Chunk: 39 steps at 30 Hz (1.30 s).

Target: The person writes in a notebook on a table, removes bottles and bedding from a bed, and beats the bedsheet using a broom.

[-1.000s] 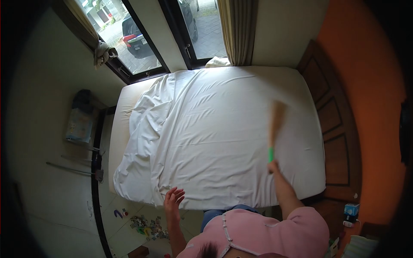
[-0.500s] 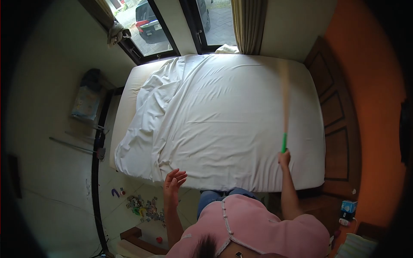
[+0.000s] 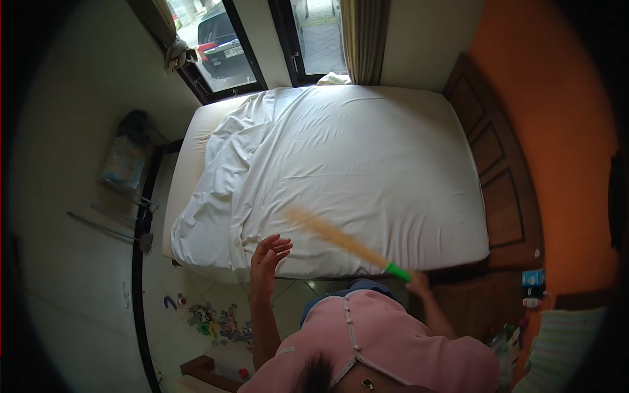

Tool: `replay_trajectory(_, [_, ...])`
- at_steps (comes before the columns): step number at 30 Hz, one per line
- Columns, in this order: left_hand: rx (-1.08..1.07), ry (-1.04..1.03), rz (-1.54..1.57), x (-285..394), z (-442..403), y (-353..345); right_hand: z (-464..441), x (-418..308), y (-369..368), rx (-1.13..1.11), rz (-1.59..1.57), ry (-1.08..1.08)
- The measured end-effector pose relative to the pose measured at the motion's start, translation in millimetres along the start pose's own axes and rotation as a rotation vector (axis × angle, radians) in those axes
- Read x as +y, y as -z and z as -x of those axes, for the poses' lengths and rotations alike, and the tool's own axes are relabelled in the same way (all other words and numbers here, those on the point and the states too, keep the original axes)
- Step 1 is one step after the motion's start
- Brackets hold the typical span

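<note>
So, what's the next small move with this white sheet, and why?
I'd probably have the left hand grip the bunched folds of the white sheet and draw them toward the cream strip at the bed's left end. That strip lies uncovered, the left hand is empty and close to the folds, and the right hand is busy with the brush.

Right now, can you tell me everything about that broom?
The broom is long, with a short, bright green handle and a tan brush part that looks like a bundle of thin sticks. Its brush is blurry, so single sticks can't be seen. The right hand grips the green end. The broom slants across the near part of the bed, its brush end pointing away and to the left, over the white sheet. I can't tell whether it touches the sheet.
</note>
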<state>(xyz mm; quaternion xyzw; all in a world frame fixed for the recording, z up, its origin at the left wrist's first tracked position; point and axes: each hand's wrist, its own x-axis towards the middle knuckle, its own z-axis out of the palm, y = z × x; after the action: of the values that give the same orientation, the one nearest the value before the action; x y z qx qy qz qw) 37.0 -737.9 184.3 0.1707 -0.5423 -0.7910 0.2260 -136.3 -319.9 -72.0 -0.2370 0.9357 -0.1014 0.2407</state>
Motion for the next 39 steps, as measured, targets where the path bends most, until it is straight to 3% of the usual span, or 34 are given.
replay_trajectory(5, [-0.049,-0.016,-0.020,16.4,42.4,37.8,2.8,17.2,15.3,0.721,-0.280,-0.446])
replay_trajectory(6, [-0.038,-0.008,0.005,16.2,55.1,48.3,4.8,10.4,11.7,0.720,-0.275,-0.449])
replay_trajectory(8, [-0.019,0.020,0.047,16.3,82.1,68.0,17.0,-6.2,-6.3,0.552,-0.865,-0.788])
replay_trajectory(10, [-0.012,0.036,0.041,16.7,109.1,88.3,44.5,-7.6,-83.1,0.363,-0.831,-0.721])
replay_trajectory(11, [-0.004,0.050,0.036,15.9,121.9,97.4,73.4,2.2,-141.9,0.314,-0.360,-0.420])
replay_trajectory(12, [-0.011,0.049,0.040,14.0,135.7,105.3,111.0,-15.8,-149.5,-0.044,-0.228,-0.267])
replay_trajectory(13, [0.012,0.062,0.029,13.6,149.1,113.9,145.8,-64.5,-129.8,-0.328,-0.542,-0.539])
replay_trajectory(15, [0.007,0.048,0.020,15.9,154.4,127.0,175.6,-85.7,-156.8,-0.388,-0.593,-0.257])
replay_trajectory(16, [0.021,0.048,0.029,14.9,163.5,131.9,183.6,-87.4,-153.0,-0.381,-0.594,-0.268])
replay_trajectory(18, [0.026,0.078,0.045,13.7,183.1,140.3,205.6,-94.1,-139.6,-0.105,-0.346,0.029])
replay_trajectory(22, [-0.036,0.102,0.059,19.0,196.6,142.5,204.7,-64.0,-94.2,0.344,-0.449,-0.262])
replay_trajectory(24, [-0.078,0.081,0.062,17.7,200.9,142.5,192.9,-53.2,-65.9,0.429,-0.839,-0.530])
replay_trajectory(27, [-0.081,0.089,0.071,16.1,205.2,137.1,184.3,-47.2,-44.8,0.437,-1.245,-0.715])
replay_trajectory(28, [-0.082,0.091,0.073,16.6,208.2,134.9,178.2,-29.2,-66.9,0.277,-1.210,-0.706])
replay_trajectory(29, [-0.120,0.100,0.101,17.9,210.1,131.9,170.9,-12.8,-99.3,0.119,-1.174,-0.689])
replay_trajectory(31, [-0.155,0.098,0.128,20.7,213.6,130.0,192.1,-12.4,-172.0,-0.073,-0.360,-0.429])
replay_trajectory(32, [-0.162,0.101,0.132,20.6,216.4,129.3,214.7,-42.0,-179.3,-0.301,-0.420,-0.494])
replay_trajectory(34, [-0.159,0.094,0.139,21.6,219.3,133.4,253.9,-93.4,-156.4,-0.426,-0.516,-0.483])
replay_trajectory(35, [-0.149,0.095,0.140,20.6,221.2,137.1,254.2,-89.8,-146.9,-0.427,-0.501,-0.474])
replay_trajectory(37, [-0.124,0.105,0.138,19.8,231.2,142.6,267.4,-81.0,-130.8,0.061,-0.196,0.084])
replay_trajectory(39, [-0.112,0.103,0.123,24.2,233.0,146.7,263.2,-72.6,-100.2,0.234,-0.298,0.076])
